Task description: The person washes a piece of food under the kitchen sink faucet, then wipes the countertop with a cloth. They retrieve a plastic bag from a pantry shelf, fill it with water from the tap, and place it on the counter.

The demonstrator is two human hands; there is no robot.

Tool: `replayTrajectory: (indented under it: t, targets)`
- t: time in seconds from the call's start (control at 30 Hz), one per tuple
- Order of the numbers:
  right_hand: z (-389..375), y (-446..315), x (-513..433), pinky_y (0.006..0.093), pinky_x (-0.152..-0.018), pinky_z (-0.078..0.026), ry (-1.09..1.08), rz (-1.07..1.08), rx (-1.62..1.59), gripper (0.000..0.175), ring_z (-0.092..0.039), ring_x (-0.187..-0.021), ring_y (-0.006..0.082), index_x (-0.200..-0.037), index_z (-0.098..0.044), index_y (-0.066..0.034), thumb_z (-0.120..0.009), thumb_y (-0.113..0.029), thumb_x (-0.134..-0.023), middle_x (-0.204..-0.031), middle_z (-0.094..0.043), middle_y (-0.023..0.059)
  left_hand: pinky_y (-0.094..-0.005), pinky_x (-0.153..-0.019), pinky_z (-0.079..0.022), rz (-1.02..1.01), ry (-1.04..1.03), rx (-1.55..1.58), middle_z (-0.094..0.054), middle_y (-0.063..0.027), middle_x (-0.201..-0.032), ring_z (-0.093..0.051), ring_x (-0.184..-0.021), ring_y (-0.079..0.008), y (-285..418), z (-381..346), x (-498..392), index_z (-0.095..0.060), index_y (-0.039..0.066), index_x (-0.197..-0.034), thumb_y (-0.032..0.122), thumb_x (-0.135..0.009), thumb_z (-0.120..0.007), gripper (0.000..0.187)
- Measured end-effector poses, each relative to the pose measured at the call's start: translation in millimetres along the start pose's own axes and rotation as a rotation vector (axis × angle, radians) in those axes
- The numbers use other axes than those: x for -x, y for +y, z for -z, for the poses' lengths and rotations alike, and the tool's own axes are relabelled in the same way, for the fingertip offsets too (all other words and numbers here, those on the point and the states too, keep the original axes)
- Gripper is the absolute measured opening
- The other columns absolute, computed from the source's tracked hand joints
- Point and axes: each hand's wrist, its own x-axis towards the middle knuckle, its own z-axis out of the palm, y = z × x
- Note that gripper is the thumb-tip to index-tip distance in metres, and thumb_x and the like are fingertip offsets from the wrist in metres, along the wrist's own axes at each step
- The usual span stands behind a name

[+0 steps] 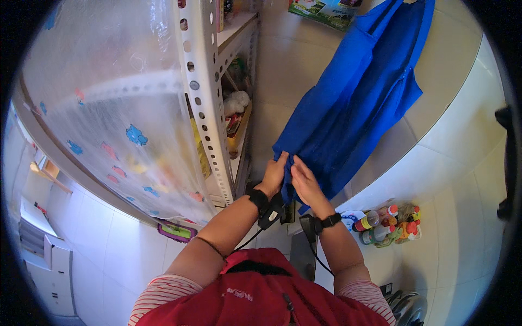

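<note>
A blue fabric garment, apparently an apron, hangs full length in front of me, with straps at its top. My left hand pinches its lower left edge between thumb and fingers. Close beside it, my right hand rests against the same gathered edge, palm turned inward and fingers nearly straight; whether it grips the cloth cannot be told. Both wrists wear black straps with small cabled devices. The garment's lowest folds are partly hidden behind my hands.
On the left stands a perforated metal shelf behind a printed translucent plastic curtain. Bottles with red caps are grouped at the right. A purple and green mop head lies low on the left. A colourful printed sheet is at the top.
</note>
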Motion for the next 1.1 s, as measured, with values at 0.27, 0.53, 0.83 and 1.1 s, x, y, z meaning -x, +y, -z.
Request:
replayTrajectory:
  t: [0.27,0.53,0.83,1.1]
  targets:
    - [12,-6,13,0.0309,-0.079,-0.047,0.569,0.419,0.378,0.048,-0.057,-0.096,0.0201,-0.132,-0.042,-0.0070,-0.059,-0.010,-0.087,-0.120,-0.053,0.0126,-0.0317,-0.068,-0.050,-0.173,-0.158,-0.004,-0.062,-0.0108,-0.092,-0.060,-0.077,-0.0181,-30,-21,-1,-0.053,-0.001,-0.113,0.026,-0.095,-0.047,0.033]
    - [-1,-18,9,0.0320,-0.093,-0.042,0.347,0.083,-0.080,0.051,-0.053,-0.107,0.0235,-0.130,-0.044,0.0007,-0.060,-0.023,-0.087,-0.124,-0.053,0.0138,-0.0361,-0.072,-0.052,0.240,-0.099,0.156,-0.063,-0.0127,-0.089,-0.063,-0.079,-0.0257,-27,-28,-6,-0.056,-0.002,-0.107,0.035,-0.096,-0.041,0.041]
    - [28,-8,3,0.0287,-0.083,-0.046,0.371,0.122,-0.123,0.035,-0.057,-0.095,0.0191,-0.116,-0.053,-0.0016,-0.047,-0.028,-0.094,-0.108,-0.059,0.0100,-0.0362,-0.087,-0.045,-0.338,-0.125,-0.604,-0.055,-0.0194,-0.110,-0.055,-0.101,-0.0261,-12,-21,8,-0.041,0.000,-0.126,0.013,-0.086,-0.060,0.046]
    - [48,70,-9,0.0373,-0.098,-0.040,0.149,0.058,-0.316,0.051,-0.053,-0.111,0.0300,-0.128,-0.046,-0.0040,-0.058,0.004,-0.079,-0.122,-0.055,0.0141,-0.0337,-0.082,-0.050,0.065,-0.233,-0.019,-0.061,-0.0108,-0.110,-0.059,-0.094,-0.0194,-17,-12,-4,-0.051,0.001,-0.123,0.006,-0.087,-0.061,0.038]
